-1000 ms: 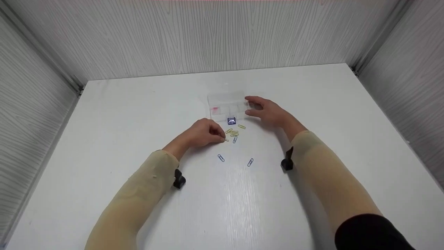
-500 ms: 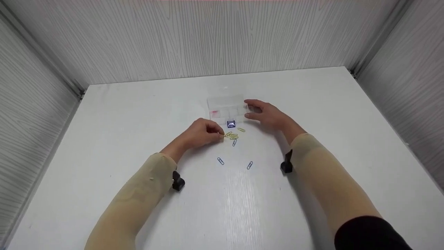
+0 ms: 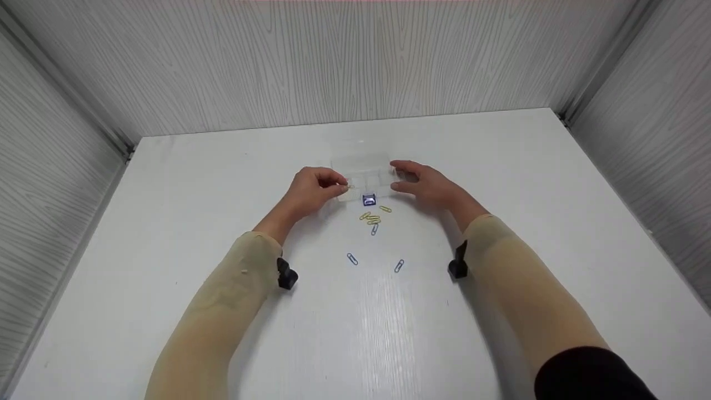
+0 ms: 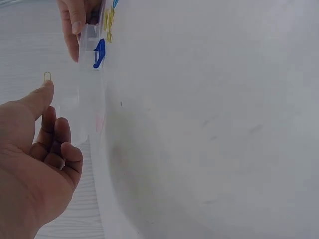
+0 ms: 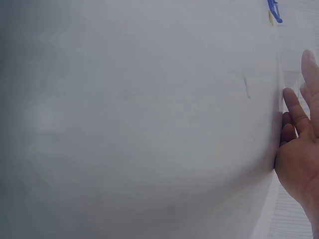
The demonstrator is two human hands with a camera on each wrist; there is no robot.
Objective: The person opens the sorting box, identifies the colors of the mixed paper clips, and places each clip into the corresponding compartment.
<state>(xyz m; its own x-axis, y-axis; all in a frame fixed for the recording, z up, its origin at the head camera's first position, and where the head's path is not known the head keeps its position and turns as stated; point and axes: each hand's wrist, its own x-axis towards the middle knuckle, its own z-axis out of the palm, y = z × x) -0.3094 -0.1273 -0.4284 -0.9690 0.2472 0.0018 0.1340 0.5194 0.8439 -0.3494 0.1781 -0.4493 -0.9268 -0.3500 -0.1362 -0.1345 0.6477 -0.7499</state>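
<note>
My left hand (image 3: 312,191) pinches a yellow paper clip (image 4: 47,76) between thumb and forefinger. It is over the left compartments of a clear plastic compartment box (image 3: 361,163), whose see-through lid lies back. At the box's right end, my right hand (image 3: 436,184) holds the side between thumb and fingers. A blue latch (image 3: 369,200) is at the middle of the box's front. Several yellow paper clips (image 3: 373,218) lie just in front. Something pinkish (image 4: 99,123) shows through the box's left end in the left wrist view; the left hand hides it from the head view.
Three blue paper clips lie on the white table (image 3: 344,333): one (image 3: 374,229) by the yellow ones, one (image 3: 352,259) nearer left, one (image 3: 399,266) nearer right. Grey wood-grain panels (image 3: 355,61) enclose the back and sides.
My left hand has picked a yellow paper clip from the table and carried it up and left to the box's left end. My right hand has stayed at the box's right side.
</note>
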